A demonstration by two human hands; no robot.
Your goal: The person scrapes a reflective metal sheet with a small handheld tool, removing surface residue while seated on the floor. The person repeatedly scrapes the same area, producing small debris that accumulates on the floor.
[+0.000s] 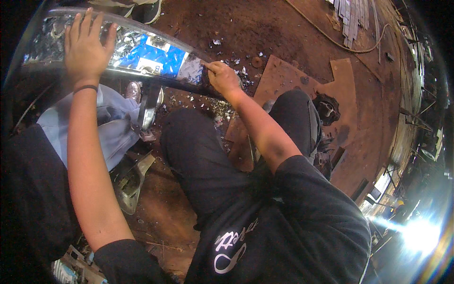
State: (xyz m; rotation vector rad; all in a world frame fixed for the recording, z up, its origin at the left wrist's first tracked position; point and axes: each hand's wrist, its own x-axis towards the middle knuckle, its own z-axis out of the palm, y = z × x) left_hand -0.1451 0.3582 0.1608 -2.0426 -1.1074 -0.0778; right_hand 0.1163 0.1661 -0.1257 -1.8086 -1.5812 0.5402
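The long curved metal panel [118, 49], shiny and partly covered with a blue-and-white sticker [153, 57], lies ahead of the person and runs crosswise, its long axis stretching from the far left down toward the middle of the view, where it ends just beside the right hand [223, 78]. The left hand [86, 45] is laid on the panel toward its left end, palm down, fingers spread and curled over the far edge, bracing it rather than clenching it. The right hand sits at the panel's right end, at the border of the sticker, fingers drawn together as if pinching or scraping at the sticker's edge; whether it holds a small tool or only a bit of film is too small to tell. So both hands are on the panel, one toward either end, with the right one nearer the spot where the sticker stops and bare patterned metal begins. Below the panel's right end, small pale flakes [215, 106] are scattered on the rusty brown floor [293, 33], with the person's dark-trousered knees [198, 142] under and behind the panel. To the left of the knees, beneath the panel, lies light blue cloth [111, 123]. Far beyond the panel's right end, a bundle of grey metal strips [352, 16] rests on the floor, well apart from either hand.
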